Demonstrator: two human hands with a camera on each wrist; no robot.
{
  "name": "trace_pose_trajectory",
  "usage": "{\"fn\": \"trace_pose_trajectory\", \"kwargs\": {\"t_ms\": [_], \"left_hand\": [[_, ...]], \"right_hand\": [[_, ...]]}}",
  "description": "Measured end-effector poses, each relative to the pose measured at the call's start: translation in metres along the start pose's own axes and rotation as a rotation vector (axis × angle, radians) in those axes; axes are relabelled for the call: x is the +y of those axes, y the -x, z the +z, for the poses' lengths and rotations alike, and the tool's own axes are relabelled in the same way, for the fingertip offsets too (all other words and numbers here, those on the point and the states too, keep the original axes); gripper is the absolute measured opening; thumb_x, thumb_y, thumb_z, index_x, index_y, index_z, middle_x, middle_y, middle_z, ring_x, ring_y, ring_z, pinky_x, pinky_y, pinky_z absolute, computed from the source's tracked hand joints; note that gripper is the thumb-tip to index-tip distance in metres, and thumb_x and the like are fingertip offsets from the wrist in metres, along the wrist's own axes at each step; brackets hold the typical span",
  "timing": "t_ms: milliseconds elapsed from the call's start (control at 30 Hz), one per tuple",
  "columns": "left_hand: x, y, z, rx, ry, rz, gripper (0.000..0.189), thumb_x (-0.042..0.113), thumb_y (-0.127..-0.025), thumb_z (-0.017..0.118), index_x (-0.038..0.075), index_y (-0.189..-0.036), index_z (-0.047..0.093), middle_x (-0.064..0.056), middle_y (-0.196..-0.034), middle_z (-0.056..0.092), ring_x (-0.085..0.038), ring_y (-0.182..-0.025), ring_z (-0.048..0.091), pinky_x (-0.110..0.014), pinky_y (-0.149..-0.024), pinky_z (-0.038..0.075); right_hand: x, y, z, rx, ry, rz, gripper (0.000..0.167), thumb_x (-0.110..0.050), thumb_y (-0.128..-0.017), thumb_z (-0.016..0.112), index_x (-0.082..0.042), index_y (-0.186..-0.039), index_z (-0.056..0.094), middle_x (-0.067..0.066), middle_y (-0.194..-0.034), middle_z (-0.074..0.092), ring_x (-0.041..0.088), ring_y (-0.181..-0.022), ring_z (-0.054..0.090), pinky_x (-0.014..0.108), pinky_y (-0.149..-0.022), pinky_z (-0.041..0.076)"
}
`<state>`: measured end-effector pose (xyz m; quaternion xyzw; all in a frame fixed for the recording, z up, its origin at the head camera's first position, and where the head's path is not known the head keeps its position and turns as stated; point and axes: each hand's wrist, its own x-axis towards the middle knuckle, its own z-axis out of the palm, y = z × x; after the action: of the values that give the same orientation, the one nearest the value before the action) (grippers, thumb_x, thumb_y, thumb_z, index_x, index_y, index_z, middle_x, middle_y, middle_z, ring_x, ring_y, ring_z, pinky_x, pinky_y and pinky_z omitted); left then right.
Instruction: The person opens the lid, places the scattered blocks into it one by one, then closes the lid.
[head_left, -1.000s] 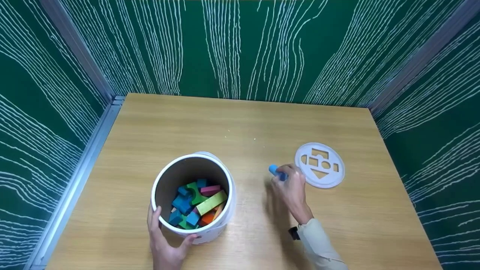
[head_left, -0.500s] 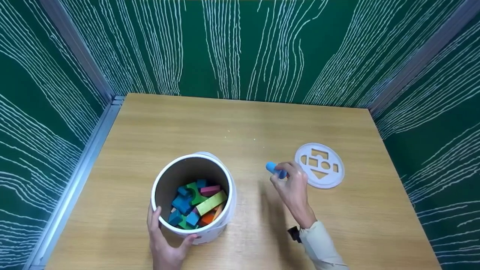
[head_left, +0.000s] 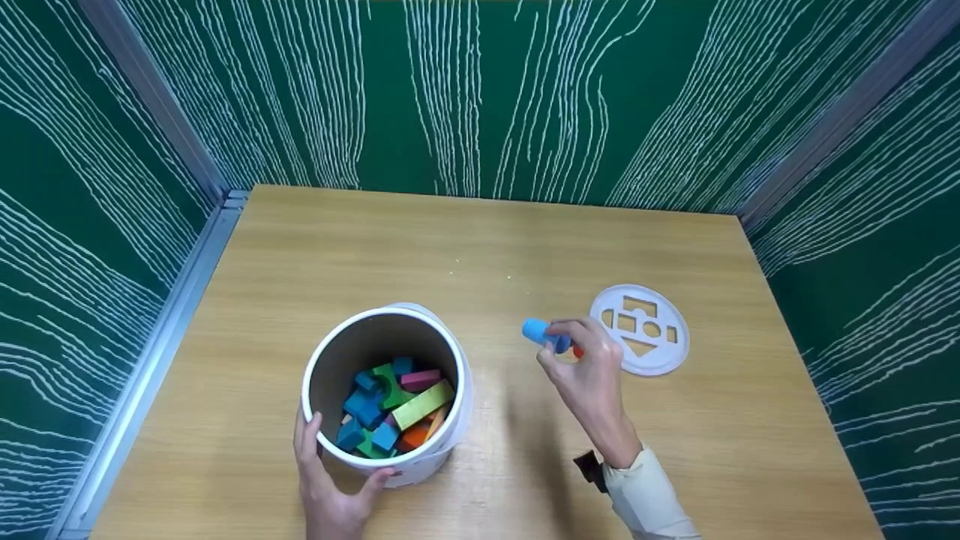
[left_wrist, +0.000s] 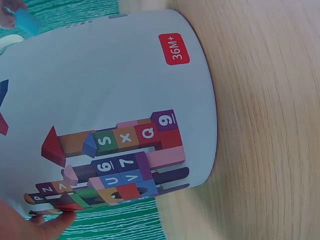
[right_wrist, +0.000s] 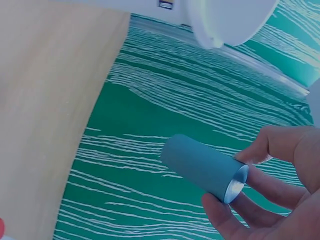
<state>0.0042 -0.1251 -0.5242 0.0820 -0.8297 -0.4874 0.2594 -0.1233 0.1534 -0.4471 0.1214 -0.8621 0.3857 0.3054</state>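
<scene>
My right hand (head_left: 589, 360) pinches a blue cylinder block (head_left: 535, 331) between thumb and fingers, over the table right of the bucket. In the right wrist view, the blue cylinder block (right_wrist: 200, 166) is tilted, its shiny end toward the palm. My left hand (head_left: 334, 480) holds the near left side of a white bucket (head_left: 420, 469), fingers at the rim and thumb on the front. Inside lie colored blocks, among them a yellow-green bar (head_left: 424, 406), green arches and blue pieces. The left wrist view shows the bucket's printed side (left_wrist: 100, 80) close up.
A white round lid (head_left: 654, 364) with shaped cutouts lies on the table (head_left: 480, 240), right of my right hand. A small red piece (head_left: 577, 351) shows between that hand and the lid. Green walls (head_left: 510, 97) with white lines stand around the table.
My right hand has lifted the blue cylinder block and brought it slightly left, toward the bucket. The red piece has come into sight behind it. My left hand and the bucket stay put.
</scene>
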Motion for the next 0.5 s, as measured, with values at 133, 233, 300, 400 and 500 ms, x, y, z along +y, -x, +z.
{"fn": "trace_pose_trajectory", "kwargs": {"t_ms": [133,233,300,400,500], "left_hand": [[0.001,-0.001,0.000,-0.002,-0.010,-0.024,0.101,0.010,-0.065,0.085,0.013,-0.146,0.024,-0.015,-0.154,0.017,-0.039,-0.134,0.024,-0.065,-0.102,0.029],[0.002,-0.001,0.000,-0.002,-0.005,-0.021,0.102,0.010,-0.065,0.085,0.014,-0.147,0.024,-0.015,-0.154,0.016,-0.039,-0.134,0.024,-0.064,-0.103,0.028],[0.002,-0.001,0.000,-0.002,-0.001,-0.013,0.103,0.010,-0.065,0.085,0.015,-0.147,0.024,-0.015,-0.154,0.016,-0.040,-0.134,0.024,-0.064,-0.103,0.028],[0.001,-0.001,0.000,-0.001,0.001,-0.012,0.103,0.010,-0.064,0.086,0.015,-0.147,0.024,-0.015,-0.154,0.016,-0.040,-0.134,0.023,-0.064,-0.103,0.028],[0.001,0.000,0.000,-0.003,0.000,-0.014,0.103,0.010,-0.065,0.086,0.014,-0.147,0.024,-0.014,-0.155,0.016,-0.039,-0.134,0.023,-0.064,-0.103,0.029]], "right_hand": [[-0.010,-0.003,-0.003,0.007,-0.026,-0.042,0.017,0.007,-0.065,0.072,-0.003,-0.079,0.071,0.006,-0.087,0.068,0.014,-0.068,0.058,0.023,-0.054,0.046],[-0.018,-0.005,-0.006,0.017,-0.043,-0.079,0.018,0.008,-0.065,0.072,-0.004,-0.079,0.071,0.005,-0.088,0.068,0.014,-0.069,0.059,0.022,-0.054,0.044],[-0.023,-0.006,-0.008,0.017,-0.056,-0.094,0.018,0.007,-0.066,0.072,-0.004,-0.080,0.071,0.005,-0.088,0.068,0.015,-0.070,0.060,0.021,-0.054,0.044],[-0.031,-0.007,-0.011,0.014,-0.084,-0.113,0.016,0.006,-0.068,0.072,-0.003,-0.082,0.071,0.006,-0.090,0.067,0.017,-0.074,0.061,0.021,-0.058,0.045],[-0.038,-0.007,-0.013,0.006,-0.118,-0.131,0.016,0.006,-0.069,0.071,-0.003,-0.083,0.071,0.006,-0.092,0.067,0.020,-0.079,0.062,0.020,-0.067,0.049]]}}
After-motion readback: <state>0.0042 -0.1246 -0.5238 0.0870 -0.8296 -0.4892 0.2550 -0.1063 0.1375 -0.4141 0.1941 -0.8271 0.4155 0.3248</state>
